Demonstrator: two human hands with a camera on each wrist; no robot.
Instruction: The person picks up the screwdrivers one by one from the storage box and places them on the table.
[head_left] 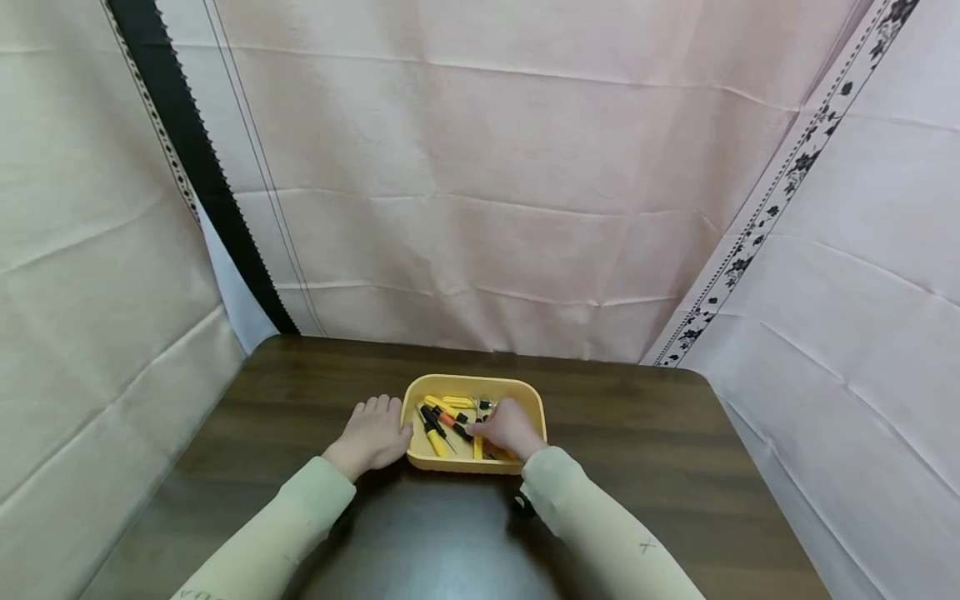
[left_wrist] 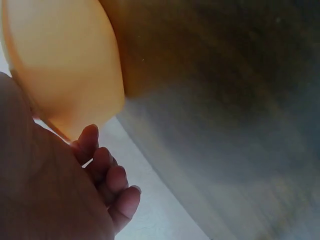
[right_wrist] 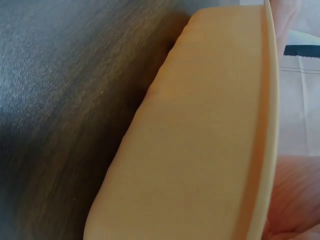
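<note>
A shallow yellow plastic bin (head_left: 472,467) sits on the wooden table with several small hand tools inside. Among them are a screwdriver with a yellow and black handle (head_left: 435,440) and an orange and black handled tool (head_left: 453,421). My left hand (head_left: 375,432) lies at the bin's left side, fingers extended and thumb at the rim; in the left wrist view its fingertips (left_wrist: 131,200) stand beside the bin's outer wall. My right hand (head_left: 512,429) reaches over the right part of the bin, fingers down among the tools. I cannot tell whether it grips one, as the wall hides its fingers in the right wrist view.
The dark wooden table (head_left: 622,467) extends around the bin on all sides. Pale cloth curtains (head_left: 480,183) hang behind the table's far edge and at both sides. A small black object (head_left: 523,504) shows beneath the right cuff.
</note>
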